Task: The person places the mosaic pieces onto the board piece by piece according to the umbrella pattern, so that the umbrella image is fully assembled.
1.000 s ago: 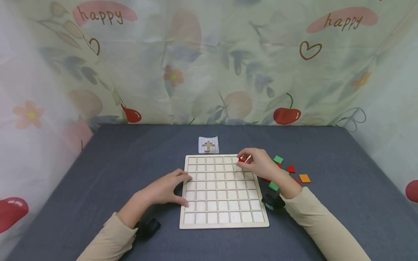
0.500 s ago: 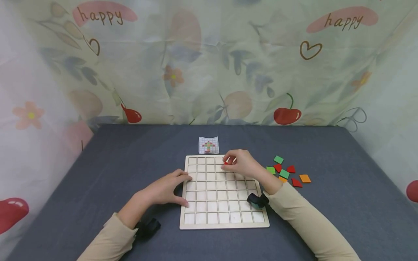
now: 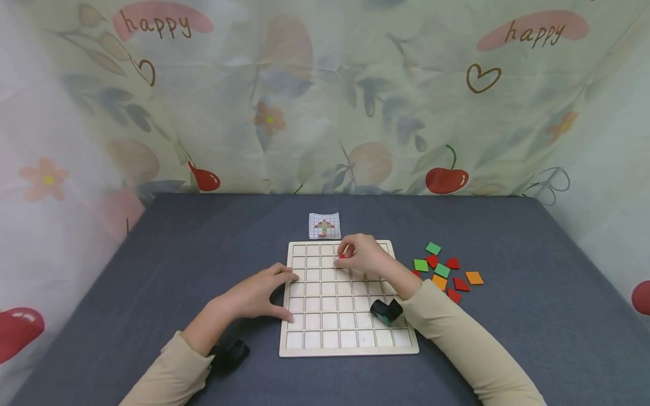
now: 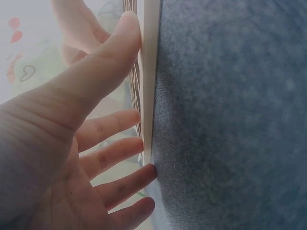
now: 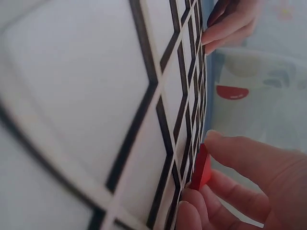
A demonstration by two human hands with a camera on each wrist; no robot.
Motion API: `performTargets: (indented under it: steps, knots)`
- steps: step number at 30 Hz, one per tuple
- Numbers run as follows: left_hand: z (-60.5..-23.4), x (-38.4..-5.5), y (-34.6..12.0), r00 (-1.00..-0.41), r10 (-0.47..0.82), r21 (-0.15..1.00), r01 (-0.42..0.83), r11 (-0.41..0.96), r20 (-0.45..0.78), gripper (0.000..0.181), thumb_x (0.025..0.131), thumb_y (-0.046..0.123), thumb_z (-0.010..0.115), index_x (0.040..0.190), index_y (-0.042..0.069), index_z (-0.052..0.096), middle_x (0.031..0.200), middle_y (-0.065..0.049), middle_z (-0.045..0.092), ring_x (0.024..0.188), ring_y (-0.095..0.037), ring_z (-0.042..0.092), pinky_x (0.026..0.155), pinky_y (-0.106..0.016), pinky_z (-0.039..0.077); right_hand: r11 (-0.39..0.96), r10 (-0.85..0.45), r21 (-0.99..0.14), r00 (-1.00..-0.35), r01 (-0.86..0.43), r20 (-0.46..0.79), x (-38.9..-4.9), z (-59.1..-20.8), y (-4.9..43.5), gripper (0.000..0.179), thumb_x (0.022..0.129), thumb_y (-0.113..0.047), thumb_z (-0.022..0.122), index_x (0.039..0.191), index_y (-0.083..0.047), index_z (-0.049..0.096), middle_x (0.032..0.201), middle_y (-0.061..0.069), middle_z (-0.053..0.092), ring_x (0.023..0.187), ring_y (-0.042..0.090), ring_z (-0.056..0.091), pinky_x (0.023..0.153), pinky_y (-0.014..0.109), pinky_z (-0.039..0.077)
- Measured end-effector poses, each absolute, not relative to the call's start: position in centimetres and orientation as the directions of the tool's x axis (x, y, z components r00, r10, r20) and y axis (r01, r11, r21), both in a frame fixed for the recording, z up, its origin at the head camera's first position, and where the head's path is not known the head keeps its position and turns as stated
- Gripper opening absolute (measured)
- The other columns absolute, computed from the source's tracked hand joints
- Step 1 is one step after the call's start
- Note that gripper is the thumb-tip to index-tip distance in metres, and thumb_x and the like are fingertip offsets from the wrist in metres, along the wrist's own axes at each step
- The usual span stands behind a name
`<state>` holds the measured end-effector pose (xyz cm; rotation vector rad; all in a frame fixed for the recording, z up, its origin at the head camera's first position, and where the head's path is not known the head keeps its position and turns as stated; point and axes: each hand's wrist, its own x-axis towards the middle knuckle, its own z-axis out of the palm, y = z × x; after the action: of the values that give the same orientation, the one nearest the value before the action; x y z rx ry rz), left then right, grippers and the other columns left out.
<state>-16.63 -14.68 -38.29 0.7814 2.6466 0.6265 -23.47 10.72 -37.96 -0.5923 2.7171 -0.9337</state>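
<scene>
Held the red piece in the right hand, pinched between thumb and curled fingertips, with the grip narrowed to the piece itself. Positioned the piece at the left side of that hand, over the far part of the wooden grid board, near the middle of its width. Took piece to board as the governing relation: on or just above the squares, with grid directly under the fingertips. Could not confirm contact from either view. Saw only a narrow shape in the right wrist view, with the longer visible dimension running between thumb and fingers; could not establish the true long axis.

Rested the left hand at the left edge of the board, with fingers parted and relaxed, grasping nothing. Noted the right hand as nearer to the piece, and the left as well apart from it.

Located the pattern card just beyond the far edge of the board, ahead and to the left of the right hand. Located the loose pieces, red, green and orange, to the right of the board.
</scene>
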Motion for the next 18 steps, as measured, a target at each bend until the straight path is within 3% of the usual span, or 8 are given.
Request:
performTargets:
  steps: [12, 18]
  knots:
    - [-38.37, -16.7, -14.78, -0.796, 0.584, 0.493, 0.448, 0.746, -0.161, 0.077, 0.072, 0.043, 0.077, 0.134, 0.007, 0.048, 0.133, -0.012, 0.045, 0.122, -0.028, 0.047, 0.1, -0.045, 0.04, 0.756, -0.424, -0.591, -0.899, -0.282, -0.113, -23.71, -38.03, 10.21, 0.016, 0.083, -0.023, 0.071, 0.085, -0.008, 0.065, 0.069, 0.002, 0.057, 0.063, 0.013, 0.048, 0.059, 0.023, 0.038]
    - [-38.35, -16.68, -14.77, -0.794, 0.587, 0.489, 0.454, 0.745, -0.158, 0.077, 0.072, 0.042, 0.077, 0.134, 0.006, 0.048, 0.133, -0.013, 0.046, 0.122, -0.028, 0.047, 0.1, -0.045, 0.04, 0.767, -0.431, -0.565, -0.897, -0.305, -0.101, -23.89, -38.12, 10.36, 0.008, 0.086, -0.016, 0.066, 0.084, -0.008, 0.067, 0.072, 0.003, 0.06, 0.066, 0.013, 0.049, 0.062, 0.022, 0.038]
